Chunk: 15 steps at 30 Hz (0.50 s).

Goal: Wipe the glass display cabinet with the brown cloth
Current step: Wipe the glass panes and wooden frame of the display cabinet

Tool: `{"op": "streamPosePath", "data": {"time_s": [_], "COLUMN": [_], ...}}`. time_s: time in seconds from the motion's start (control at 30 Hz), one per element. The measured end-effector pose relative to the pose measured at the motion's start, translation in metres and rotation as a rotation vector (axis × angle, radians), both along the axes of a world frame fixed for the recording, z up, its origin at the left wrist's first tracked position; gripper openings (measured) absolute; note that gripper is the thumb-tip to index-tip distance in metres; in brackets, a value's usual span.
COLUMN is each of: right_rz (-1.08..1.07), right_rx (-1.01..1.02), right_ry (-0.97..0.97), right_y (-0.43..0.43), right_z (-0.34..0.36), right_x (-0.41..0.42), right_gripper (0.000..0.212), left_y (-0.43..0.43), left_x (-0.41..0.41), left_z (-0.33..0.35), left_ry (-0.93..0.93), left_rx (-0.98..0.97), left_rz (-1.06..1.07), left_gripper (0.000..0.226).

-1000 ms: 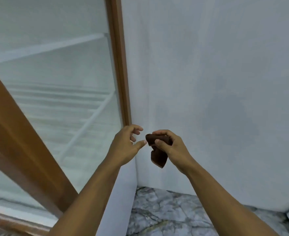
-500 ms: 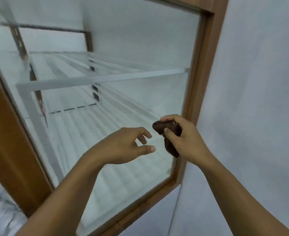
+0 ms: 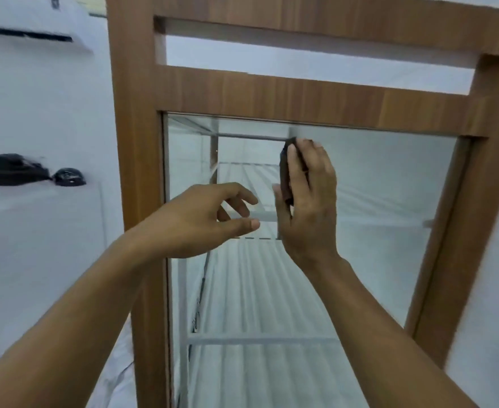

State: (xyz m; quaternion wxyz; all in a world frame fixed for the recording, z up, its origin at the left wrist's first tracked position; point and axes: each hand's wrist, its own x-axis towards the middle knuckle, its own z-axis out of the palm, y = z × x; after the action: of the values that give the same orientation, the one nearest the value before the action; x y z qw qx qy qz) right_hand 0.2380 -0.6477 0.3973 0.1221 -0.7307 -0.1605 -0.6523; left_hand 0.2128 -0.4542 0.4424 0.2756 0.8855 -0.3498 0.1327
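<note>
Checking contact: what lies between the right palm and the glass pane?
Head view: the brown cloth, pressed flat under the right hand against the glass pane.

A plain white-walled room, perhaps a shop: wood-framed glass display cabinet point(image 3: 360, 107) with empty shelves point(image 3: 260, 340).

The glass display cabinet point(image 3: 360, 201) stands ahead, its glass pane set within a frame point(image 3: 271, 95). The right hand point(image 3: 308, 198) presses the cloth point(image 3: 286, 169) flat against the pane near its top edge. The left hand point(image 3: 201, 220) hovers just left of it, before the glass. Shelves point(image 3: 260, 340) lie behind the pane.
</note>
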Motion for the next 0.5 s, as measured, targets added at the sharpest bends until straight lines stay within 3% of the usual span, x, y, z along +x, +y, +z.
{"op": "streamPosePath", "data": {"time_s": [0.07, 0.13, 0.23, 0.33, 0.5], "right_rz": [0.001, 0.003, -0.089, -0.178, -0.251], "right_rx": [-0.166, -0.25, -0.013, 0.204, -0.236], "right_ry": [0.103, 0.129, 0.042, -0.038, -0.022], "right_y": [0.018, 0.019, -0.002, 0.017, 0.087], "right_z": [0.0, -0.002, 0.0, 0.009, 0.007], "right_x": [0.008, 0.013, 0.017, 0.025, 0.034], "right_gripper": [0.061, 0.064, 0.06, 0.058, 0.055], "left_y": [0.01, 0.025, 0.05, 0.06, 0.059], "left_x": [0.004, 0.01, 0.03, 0.055, 0.064], "left_z": [0.004, 0.002, -0.006, -0.012, -0.017], "left_ry": [-0.104, -0.386, -0.877, -0.983, -0.983], "left_rx": [-0.036, -0.12, -0.206, -0.168, -0.241], "left_rz": [0.056, 0.138, 0.235, 0.28, 0.297], "left_gripper": [0.023, 0.021, 0.033, 0.047, 0.061]}}
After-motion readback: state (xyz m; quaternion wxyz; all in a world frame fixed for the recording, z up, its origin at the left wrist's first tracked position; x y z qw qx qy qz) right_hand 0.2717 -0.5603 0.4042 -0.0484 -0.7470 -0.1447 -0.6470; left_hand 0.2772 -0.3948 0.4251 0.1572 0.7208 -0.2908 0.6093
